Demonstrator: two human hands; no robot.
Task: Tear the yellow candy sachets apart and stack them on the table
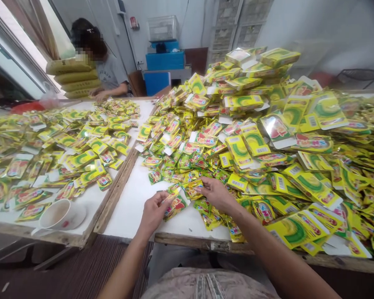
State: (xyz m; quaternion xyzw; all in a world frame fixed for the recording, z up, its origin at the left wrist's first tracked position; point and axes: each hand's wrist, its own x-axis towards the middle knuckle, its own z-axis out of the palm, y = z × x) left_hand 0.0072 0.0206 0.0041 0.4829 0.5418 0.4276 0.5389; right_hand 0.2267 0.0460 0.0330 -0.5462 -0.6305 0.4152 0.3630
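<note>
My left hand [154,211] is closed on a small yellow-green sachet [175,204] with a red fruit picture, held just above the white table [134,207]. My right hand [216,193] reaches into the loose sachets [193,187] beside it, fingers pinching one of them. A big heap of yellow-green sachets and flat yellow card packs [252,139] covers the table to the right and behind both hands.
A white cup on a saucer [60,214] stands at the near edge of the left table [90,199], which is also strewn with sachets. A person [107,68] sits at its far end. Stacked yellow sacks [73,77] and blue boxes [165,60] stand behind.
</note>
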